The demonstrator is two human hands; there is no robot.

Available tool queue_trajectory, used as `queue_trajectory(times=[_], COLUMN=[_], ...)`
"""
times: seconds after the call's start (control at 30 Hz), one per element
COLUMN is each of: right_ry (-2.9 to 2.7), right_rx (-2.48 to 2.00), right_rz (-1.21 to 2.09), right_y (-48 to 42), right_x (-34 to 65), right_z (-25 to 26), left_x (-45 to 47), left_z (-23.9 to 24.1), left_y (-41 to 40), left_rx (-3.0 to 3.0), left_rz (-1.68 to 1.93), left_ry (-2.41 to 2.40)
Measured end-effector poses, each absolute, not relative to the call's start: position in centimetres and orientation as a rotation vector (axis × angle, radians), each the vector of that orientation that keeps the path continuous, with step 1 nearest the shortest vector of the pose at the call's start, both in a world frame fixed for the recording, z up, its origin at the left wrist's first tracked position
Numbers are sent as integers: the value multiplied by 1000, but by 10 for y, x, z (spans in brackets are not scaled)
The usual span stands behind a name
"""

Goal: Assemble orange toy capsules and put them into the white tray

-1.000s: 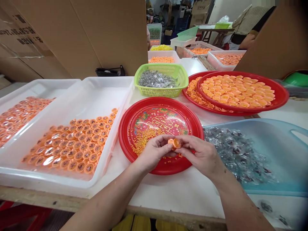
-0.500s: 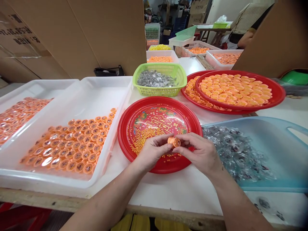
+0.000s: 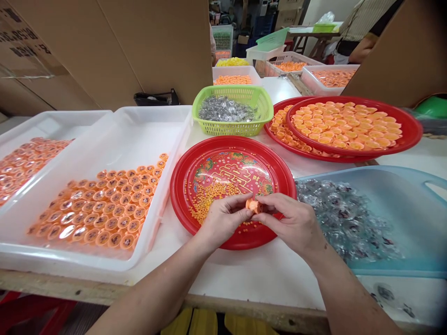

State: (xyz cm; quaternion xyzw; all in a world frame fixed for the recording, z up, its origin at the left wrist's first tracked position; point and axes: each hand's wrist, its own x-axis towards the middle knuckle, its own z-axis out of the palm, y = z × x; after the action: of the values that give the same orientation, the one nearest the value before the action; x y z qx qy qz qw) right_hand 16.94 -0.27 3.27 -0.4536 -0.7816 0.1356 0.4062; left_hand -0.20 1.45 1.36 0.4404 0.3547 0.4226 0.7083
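A small orange plastic cap is pinched between my left hand and my right hand, both closed on it with thumb and fingertips. They hover over the near edge of a red round plate strewn with tiny yellow and orange beads. Left of the plate a white tray holds rows of finished orange caps. To the right a pale blue tray carries a heap of clear plastic pieces.
A green basket of clear pieces stands behind the plate. Two stacked red plates of orange caps lie at the right. Another white tray of caps is far left. Cardboard boxes rise behind. Another person's arm shows at the back right.
My two hands have kept their pinch on the orange cap and turned it slightly between the fingers; the view has shifted a little downward.
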Motion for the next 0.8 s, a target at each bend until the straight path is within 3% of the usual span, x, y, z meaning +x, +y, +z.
queue_trajectory(times=[0.27, 0.6, 0.8], right_ry=[-1980, -1476, -1380], right_rx=[-1169, -1220, -1195], right_rz=[122, 1224, 1255], right_y=[-6, -4, -5], right_x=[157, 160, 154], right_z=[23, 32, 22], left_x=[2, -4, -4], left_z=[19, 26, 27], left_y=[12, 13, 14], left_rx=[961, 1157, 1194], left_rz=[906, 963, 959], left_ry=[796, 895, 974])
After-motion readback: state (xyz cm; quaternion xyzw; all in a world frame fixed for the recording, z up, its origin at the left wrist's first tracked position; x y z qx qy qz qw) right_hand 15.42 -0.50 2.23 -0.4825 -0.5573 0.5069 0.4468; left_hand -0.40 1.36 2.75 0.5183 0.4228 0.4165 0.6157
